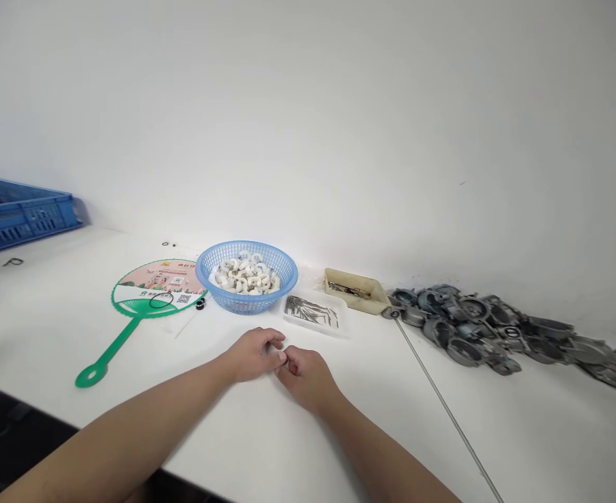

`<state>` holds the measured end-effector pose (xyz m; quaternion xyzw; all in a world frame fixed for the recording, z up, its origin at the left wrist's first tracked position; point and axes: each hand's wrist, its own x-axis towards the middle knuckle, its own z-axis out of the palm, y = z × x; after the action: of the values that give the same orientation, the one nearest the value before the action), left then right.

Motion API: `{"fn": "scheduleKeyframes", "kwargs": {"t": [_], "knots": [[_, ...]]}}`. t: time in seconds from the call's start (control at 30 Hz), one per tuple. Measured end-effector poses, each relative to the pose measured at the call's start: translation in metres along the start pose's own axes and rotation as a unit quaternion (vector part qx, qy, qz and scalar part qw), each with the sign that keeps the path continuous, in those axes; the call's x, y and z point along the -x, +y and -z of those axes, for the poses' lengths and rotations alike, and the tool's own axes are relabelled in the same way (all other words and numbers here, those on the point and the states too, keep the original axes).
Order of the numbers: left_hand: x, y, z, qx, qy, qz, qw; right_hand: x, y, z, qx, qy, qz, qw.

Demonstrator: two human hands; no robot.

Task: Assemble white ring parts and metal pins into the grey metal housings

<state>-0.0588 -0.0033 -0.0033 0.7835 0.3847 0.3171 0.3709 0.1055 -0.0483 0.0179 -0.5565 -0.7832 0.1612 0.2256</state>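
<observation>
My left hand [258, 355] and my right hand [308, 377] meet at the fingertips above the white table [255, 433]. Fingers of both are curled into a pinch, and whatever is between them is too small and hidden to name. Just beyond them stands a shallow white tray [342, 327] with thin dark metal pins [311, 311] in it. Behind my left hand is a round blue basket [248, 304] filled with white ring-shaped parts [245, 272].
A green-handled fan [114, 349] lies left, near a small black ring [200, 304]. A cream bin [357, 290] sits behind the tray. Grey metal castings [465, 328] are heaped right, beside a long thin rod [444, 402]. A blue crate [25, 216] stands far left.
</observation>
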Motion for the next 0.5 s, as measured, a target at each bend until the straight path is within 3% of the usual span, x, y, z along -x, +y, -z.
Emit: {"fn": "scheduleKeyframes", "kwargs": {"t": [0.5], "knots": [[-0.0009, 0.0035, 0.002, -0.027, 0.003, -0.047, 0.998, -0.0007, -0.0001, 0.0013, -0.002, -0.014, -0.005, 1.0]]}}
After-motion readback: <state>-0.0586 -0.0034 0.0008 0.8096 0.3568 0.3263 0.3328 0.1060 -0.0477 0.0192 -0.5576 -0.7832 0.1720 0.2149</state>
